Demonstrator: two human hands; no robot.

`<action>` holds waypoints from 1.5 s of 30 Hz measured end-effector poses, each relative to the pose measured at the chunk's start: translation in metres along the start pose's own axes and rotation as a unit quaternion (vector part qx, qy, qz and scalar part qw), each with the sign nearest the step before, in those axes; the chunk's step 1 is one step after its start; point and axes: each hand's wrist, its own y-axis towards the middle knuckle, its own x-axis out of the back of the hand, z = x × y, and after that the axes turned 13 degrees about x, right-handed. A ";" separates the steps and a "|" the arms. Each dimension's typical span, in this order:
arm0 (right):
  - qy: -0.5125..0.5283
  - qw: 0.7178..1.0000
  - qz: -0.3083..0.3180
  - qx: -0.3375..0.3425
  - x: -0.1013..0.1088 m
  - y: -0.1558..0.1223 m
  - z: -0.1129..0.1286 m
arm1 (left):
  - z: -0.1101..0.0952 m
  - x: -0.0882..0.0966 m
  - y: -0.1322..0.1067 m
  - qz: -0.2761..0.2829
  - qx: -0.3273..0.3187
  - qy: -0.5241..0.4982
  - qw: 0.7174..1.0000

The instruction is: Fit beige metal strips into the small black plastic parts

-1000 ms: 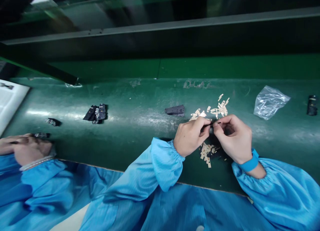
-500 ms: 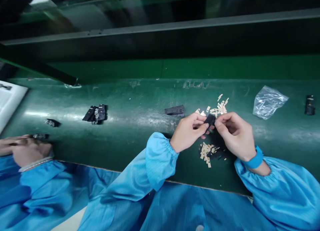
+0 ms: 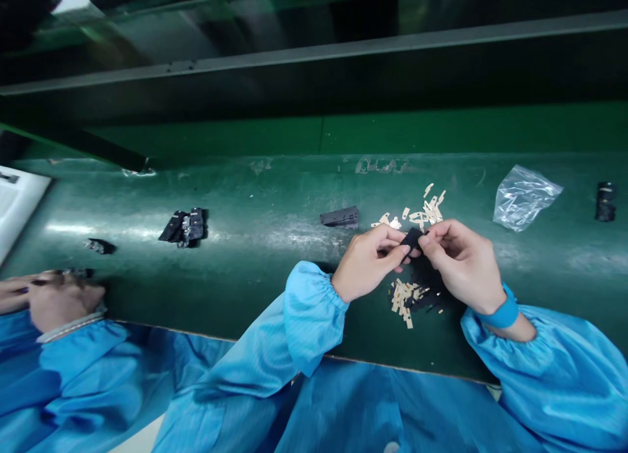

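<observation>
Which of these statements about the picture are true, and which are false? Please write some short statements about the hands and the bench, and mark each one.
1. The left hand and the right hand hold one small black part between them. True.
2. The clear plastic bag lies left of the hands. False: it lies to their right on the green bench.
3. Small beige strips lie in two loose groups, one beyond the hands and one nearer the person. True.
4. The person wears white gloves. False: the hands are bare, and the sleeves are blue.
5. A blue band circles the right wrist. True.
6. The left hand grips the flat dark part. False: that part lies on the bench, apart from the hands.
</observation>
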 end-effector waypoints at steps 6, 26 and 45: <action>0.062 0.998 0.021 -0.026 0.003 0.004 0.004 | -0.006 0.006 -0.001 0.048 0.023 -0.038 0.998; 0.250 0.964 0.066 -0.064 0.005 -0.001 -0.003 | -0.010 0.017 0.000 0.177 0.106 -0.159 0.965; 0.176 0.981 0.070 -0.035 0.005 0.004 0.006 | -0.008 0.017 0.005 0.158 0.122 -0.168 0.965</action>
